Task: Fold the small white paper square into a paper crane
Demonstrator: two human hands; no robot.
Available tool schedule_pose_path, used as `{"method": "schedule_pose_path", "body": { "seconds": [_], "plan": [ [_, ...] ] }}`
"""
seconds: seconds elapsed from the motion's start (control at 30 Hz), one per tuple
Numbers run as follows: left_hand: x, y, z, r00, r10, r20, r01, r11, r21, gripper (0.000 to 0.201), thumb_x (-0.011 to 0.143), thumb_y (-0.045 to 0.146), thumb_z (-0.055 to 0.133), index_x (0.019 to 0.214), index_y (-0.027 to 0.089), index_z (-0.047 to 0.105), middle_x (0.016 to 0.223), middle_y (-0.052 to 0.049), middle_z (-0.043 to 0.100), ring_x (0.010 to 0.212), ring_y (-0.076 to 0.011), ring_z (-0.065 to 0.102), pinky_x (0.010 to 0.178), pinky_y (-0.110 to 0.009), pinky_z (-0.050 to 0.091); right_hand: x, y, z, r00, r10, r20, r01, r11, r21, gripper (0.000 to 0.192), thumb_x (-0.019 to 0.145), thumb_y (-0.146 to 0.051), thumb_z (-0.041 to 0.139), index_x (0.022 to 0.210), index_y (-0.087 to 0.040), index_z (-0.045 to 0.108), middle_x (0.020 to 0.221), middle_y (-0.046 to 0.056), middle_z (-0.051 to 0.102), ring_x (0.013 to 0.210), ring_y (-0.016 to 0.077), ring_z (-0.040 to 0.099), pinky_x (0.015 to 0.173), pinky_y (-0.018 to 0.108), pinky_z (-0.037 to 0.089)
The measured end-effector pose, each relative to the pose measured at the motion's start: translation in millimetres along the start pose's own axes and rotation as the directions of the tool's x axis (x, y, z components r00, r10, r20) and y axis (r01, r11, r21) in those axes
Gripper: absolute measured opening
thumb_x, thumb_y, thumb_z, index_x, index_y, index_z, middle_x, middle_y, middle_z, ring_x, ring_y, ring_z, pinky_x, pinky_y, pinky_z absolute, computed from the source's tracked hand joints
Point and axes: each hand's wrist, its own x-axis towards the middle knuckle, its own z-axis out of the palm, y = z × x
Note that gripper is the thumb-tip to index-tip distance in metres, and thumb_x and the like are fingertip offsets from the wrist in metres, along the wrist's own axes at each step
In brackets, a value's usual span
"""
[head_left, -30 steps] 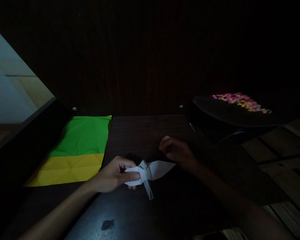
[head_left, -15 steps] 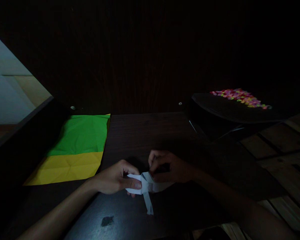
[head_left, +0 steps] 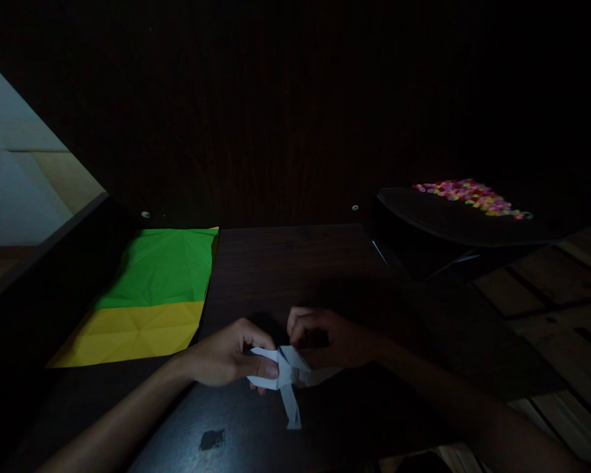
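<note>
A white folded paper piece [head_left: 285, 374] is held between my two hands, just above the dark tabletop. My left hand [head_left: 226, 355] pinches its left end, thumb on top and fingers beneath. At the other side my right hand [head_left: 328, 335] has its fingers curled and closed on the paper's right part; shadow hides the exact grip. A narrow strip of the paper points down toward me. Left of my hands lie creased sheets of paper, green [head_left: 162, 266] at the back and yellow [head_left: 138, 328] in front.
Colourful small pieces, pink and yellow [head_left: 473, 196], lie on a dark rounded shelf [head_left: 423, 210] at the right. A dark panel [head_left: 276, 131] rises behind the tabletop [head_left: 285, 256]. Along the left runs a raised edge [head_left: 44, 246]. Wooden slats [head_left: 571, 315] show lower right.
The paper's upper flap has shifted and stands out more beside my right hand's fingers. My right hand has moved slightly down and left; my left hand keeps its pinch.
</note>
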Motion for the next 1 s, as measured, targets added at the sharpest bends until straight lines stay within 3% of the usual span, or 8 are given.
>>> {"method": "schedule_pose_path", "body": {
  "seconds": [0.3, 0.53, 0.63, 0.73, 0.83, 1.0],
  "plan": [
    [0.8, 1.3, 0.4, 1.000, 0.003, 0.013, -0.003, 1.000, 0.005, 0.024, 0.081, 0.034, 0.074, 0.073, 0.011, 0.070, 0.063, -0.001, 0.067, 0.056, -0.0108, 0.061, 0.055, -0.021, 0.047, -0.1, 5.0, 4.4, 1.000, 0.014, -0.003, -0.014, 0.999, 0.043, 0.018, 0.080, -0.032, 0.073, 0.083, -0.017, 0.064, 0.086, 0.000, 0.055, 0.076, 0.0123, 0.052, 0.069, 0.026, 0.041],
    [2.1, -1.1, 1.1, 1.000, -0.003, 0.020, 0.002, 1.000, 0.025, 0.025, 0.081, 0.034, 0.073, 0.073, 0.011, 0.070, 0.063, -0.002, 0.067, 0.055, -0.0106, 0.061, 0.055, -0.021, 0.046, -0.2, 5.0, 7.1, 0.997, 0.077, 0.000, -0.077, 0.996, 0.045, 0.019, 0.077, -0.031, 0.075, 0.079, -0.016, 0.064, 0.085, 0.000, 0.055, 0.077, 0.0122, 0.051, 0.069, 0.026, 0.040],
    [1.9, -2.0, -0.6, 1.000, 0.003, -0.001, -0.003, 1.000, 0.002, 0.027, 0.081, 0.037, 0.074, 0.074, 0.011, 0.070, 0.064, -0.002, 0.067, 0.057, -0.0112, 0.062, 0.055, -0.021, 0.047, -0.9, 3.2, 5.5, 0.987, 0.161, -0.027, -0.158, 0.984, 0.087, 0.023, 0.075, -0.030, 0.077, 0.085, -0.017, 0.062, 0.084, -0.001, 0.056, 0.074, 0.0112, 0.051, 0.067, 0.025, 0.040],
    [1.3, -1.4, -3.4, 1.000, 0.018, -0.016, -0.019, 0.998, -0.056, 0.030, 0.080, 0.039, 0.075, 0.074, 0.010, 0.070, 0.064, -0.003, 0.068, 0.059, -0.0123, 0.064, 0.058, -0.022, 0.050, -0.9, 2.7, -0.4, 0.949, 0.311, -0.054, -0.298, 0.939, 0.169, 0.031, 0.074, -0.033, 0.079, 0.092, -0.017, 0.059, 0.078, -0.003, 0.056, 0.066, 0.0091, 0.050, 0.058, 0.021, 0.037],
    [0.7, 0.8, -4.6, 1.000, 0.027, -0.015, -0.028, 0.996, -0.088, 0.031, 0.080, 0.040, 0.075, 0.073, 0.010, 0.069, 0.065, -0.004, 0.068, 0.058, -0.0128, 0.065, 0.060, -0.024, 0.053, -0.2, 3.5, -7.3, 0.911, 0.412, -0.021, -0.404, 0.902, 0.156, 0.029, 0.075, -0.037, 0.077, 0.085, -0.014, 0.061, 0.070, -0.004, 0.056, 0.060, 0.0078, 0.051, 0.052, 0.018, 0.036],
    [0.8, 1.8, -3.6, 1.000, 0.015, 0.005, -0.015, 0.998, -0.068, 0.032, 0.083, 0.041, 0.071, 0.077, 0.010, 0.068, 0.068, -0.004, 0.069, 0.052, -0.0103, 0.062, 0.055, -0.022, 0.052, -0.9, 2.2, -8.6, 0.796, 0.541, 0.272, -0.602, 0.758, 0.252, 0.039, 0.074, -0.047, 0.076, 0.087, -0.012, 0.063, 0.071, 0.000, 0.065, 0.051, 0.0083, 0.058, 0.042, 0.017, 0.043]
  ]
}}
